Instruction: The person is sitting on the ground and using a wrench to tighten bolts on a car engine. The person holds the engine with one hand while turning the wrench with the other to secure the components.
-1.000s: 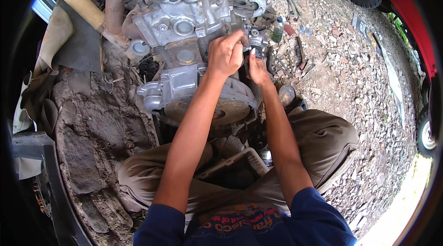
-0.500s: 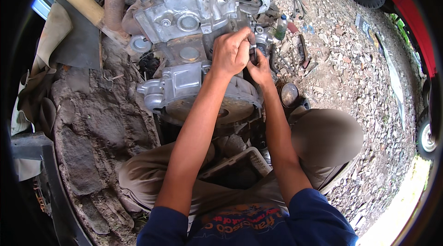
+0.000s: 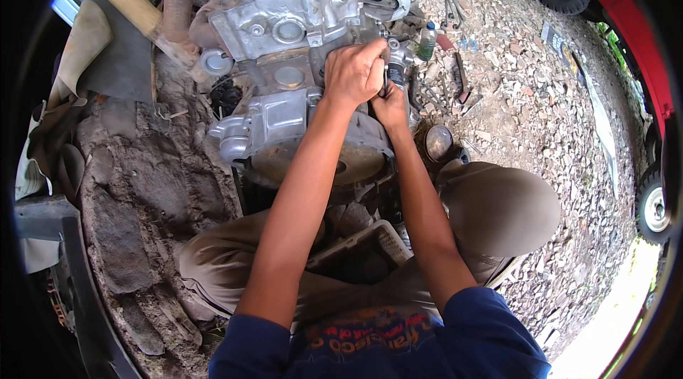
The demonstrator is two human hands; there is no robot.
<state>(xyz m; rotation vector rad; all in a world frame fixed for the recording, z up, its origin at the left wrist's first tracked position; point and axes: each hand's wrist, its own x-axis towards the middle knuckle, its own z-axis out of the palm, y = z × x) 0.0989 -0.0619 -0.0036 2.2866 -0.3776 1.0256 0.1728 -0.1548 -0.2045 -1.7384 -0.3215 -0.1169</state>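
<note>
One rust-brown pipe (image 3: pixel 181 6), curved and likely stiff, rough metal, stood at the far left. Just right of it sat the engine (image 3: pixel 274 45), on the ground directly in front of the person. That grey cast mass looked very heavy and rigid, probably too much to lift by hand; a firm hold would best go on its thick cast edges, as its smooth faces could be slippery if oily. Its lower housing (image 3: pixel 276 123) offered a solid rim nearest the knees.

Farther right, at the engine's side, the left hand (image 3: pixel 354 75) was clenched, knuckles up; what lay inside its fingers was hidden, so I cannot tell what it grasped. A slim metal piece (image 3: pixel 386 84) showed between the hands, seemingly light and hard, and narrow enough to suit a fingertip pinch. The right hand (image 3: pixel 389 105) was right beside it, its fingers bent, but their tips were hidden and I cannot tell whether they gripped it.

Just beyond, a dark cylindrical part (image 3: pixel 395 73) stood close to the fingers, looking stiff and best held round its barrel. Past it, a plastic bottle (image 3: pixel 427 43) stood on the gravel (image 3: pixel 526 116).
</note>
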